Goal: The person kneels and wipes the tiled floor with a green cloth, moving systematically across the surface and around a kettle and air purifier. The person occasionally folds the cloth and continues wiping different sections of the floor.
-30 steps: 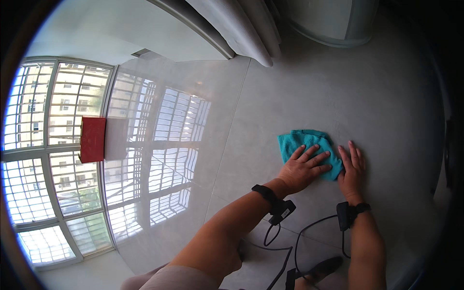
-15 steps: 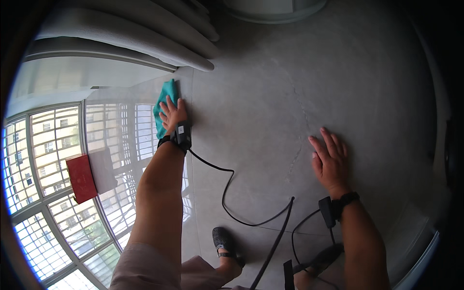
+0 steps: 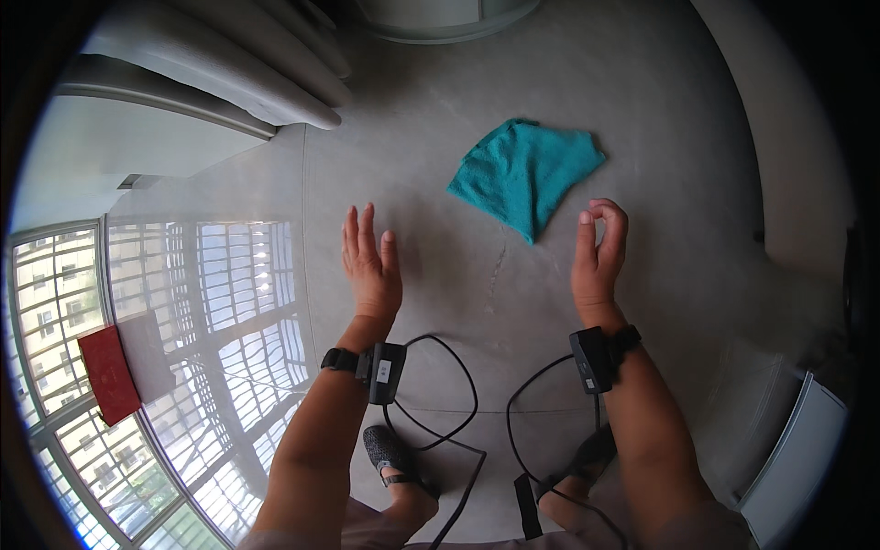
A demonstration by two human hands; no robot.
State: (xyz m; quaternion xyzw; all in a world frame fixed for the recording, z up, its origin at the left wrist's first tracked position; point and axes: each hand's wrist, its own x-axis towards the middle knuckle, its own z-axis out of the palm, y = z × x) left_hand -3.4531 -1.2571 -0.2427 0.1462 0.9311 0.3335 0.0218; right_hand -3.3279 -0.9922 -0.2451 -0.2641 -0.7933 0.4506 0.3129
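Observation:
A teal cloth [image 3: 527,174] lies spread in an uneven shape over the grey floor, ahead of and between my hands. Whether it rests fully flat cannot be made out. My left hand [image 3: 371,266] is raised at the left, fingers stretched and holding nothing, apart from the cloth. Just below the cloth's right side is my right hand [image 3: 600,257], its fingers curved and a gap between them and the thumb. Nothing shows in it. Each wrist wears a black strapped device, the left one [image 3: 385,371] and the right one [image 3: 594,359], with black cables.
Large grid-patterned windows [image 3: 64,302] and their reflection on shiny floor fill the left. A red box-like thing [image 3: 110,374] stands by the glass. Grey rolled or padded shapes [image 3: 266,82] are at the upper left. A pale round base [image 3: 440,27] stands at the far side.
The teal cloth has moved from under my left hand at the left edge to the middle. My left hand has drawn back right; my right hand has lifted and curled its fingers.

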